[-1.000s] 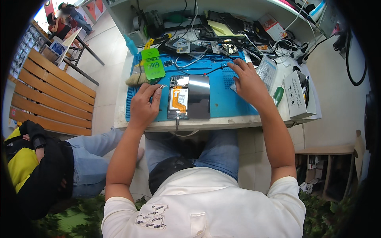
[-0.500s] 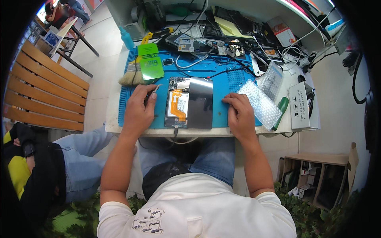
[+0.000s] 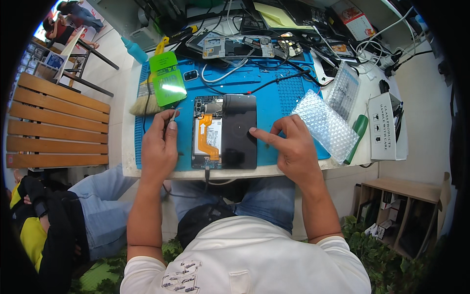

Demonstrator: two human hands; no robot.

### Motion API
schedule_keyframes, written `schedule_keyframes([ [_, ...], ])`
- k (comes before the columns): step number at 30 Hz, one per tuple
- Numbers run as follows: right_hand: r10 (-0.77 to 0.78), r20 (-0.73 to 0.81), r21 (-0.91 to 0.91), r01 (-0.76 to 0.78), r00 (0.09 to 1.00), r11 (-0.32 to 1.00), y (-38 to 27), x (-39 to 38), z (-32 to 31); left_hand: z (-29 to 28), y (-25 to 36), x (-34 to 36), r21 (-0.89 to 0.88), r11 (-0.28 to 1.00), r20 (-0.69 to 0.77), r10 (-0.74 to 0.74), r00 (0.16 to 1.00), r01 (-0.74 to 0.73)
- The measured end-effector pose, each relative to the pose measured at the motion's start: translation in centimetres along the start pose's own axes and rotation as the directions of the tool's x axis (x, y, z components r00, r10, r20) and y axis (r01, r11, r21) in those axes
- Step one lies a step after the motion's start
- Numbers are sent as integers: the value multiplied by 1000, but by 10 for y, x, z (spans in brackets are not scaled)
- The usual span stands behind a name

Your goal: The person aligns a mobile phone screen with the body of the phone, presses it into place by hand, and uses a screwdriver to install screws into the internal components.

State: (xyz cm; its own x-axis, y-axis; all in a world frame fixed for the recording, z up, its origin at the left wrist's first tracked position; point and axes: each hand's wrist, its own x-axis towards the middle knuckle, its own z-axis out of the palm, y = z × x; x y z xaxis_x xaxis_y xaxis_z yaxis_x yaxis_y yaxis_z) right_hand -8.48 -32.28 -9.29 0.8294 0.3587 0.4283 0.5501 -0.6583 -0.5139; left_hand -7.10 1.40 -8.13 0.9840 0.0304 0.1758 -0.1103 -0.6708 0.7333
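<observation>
An opened phone (image 3: 207, 133) with an orange ribbon cable lies on the blue work mat (image 3: 274, 95), its dark screen panel (image 3: 239, 131) folded out beside it to the right. My left hand (image 3: 159, 145) rests just left of the phone and pinches a thin metal tool (image 3: 175, 114) that points up. My right hand (image 3: 290, 147) lies on the mat to the right, its index finger stretched out and touching the right edge of the screen panel.
A bubble-wrap sheet (image 3: 325, 125) lies right of my hand, a white box (image 3: 386, 127) and green-handled screwdriver (image 3: 356, 132) beyond. Green cards (image 3: 166, 81) and a brush (image 3: 142, 103) sit at the mat's left. Cables and phone parts crowd the back. Another person (image 3: 58, 225) sits at lower left.
My right hand came back from the far right of the mat, dragged the bubble wrap nearer, then reached left until its index finger touched the screen panel. My left hand stayed put.
</observation>
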Motion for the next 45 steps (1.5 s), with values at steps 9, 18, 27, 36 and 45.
schedule_keyframes([
  [9,73,-112,90,-63,991,994,5,-3,4,6,-1,1,-51,996,-79,65,995,-69],
  [18,76,-143,117,-59,987,991,4,-1,6,-3,6,11,10,976,-51,219,974,-218],
  [27,113,-156,152,-89,981,984,1,-3,5,3,0,10,40,979,-99,205,974,-202],
  [36,103,-132,127,-86,986,988,8,-6,7,6,1,6,128,982,-96,153,984,-140],
  [45,27,-99,59,-21,995,998,3,-2,5,13,-4,3,63,985,-161,170,972,-161],
])
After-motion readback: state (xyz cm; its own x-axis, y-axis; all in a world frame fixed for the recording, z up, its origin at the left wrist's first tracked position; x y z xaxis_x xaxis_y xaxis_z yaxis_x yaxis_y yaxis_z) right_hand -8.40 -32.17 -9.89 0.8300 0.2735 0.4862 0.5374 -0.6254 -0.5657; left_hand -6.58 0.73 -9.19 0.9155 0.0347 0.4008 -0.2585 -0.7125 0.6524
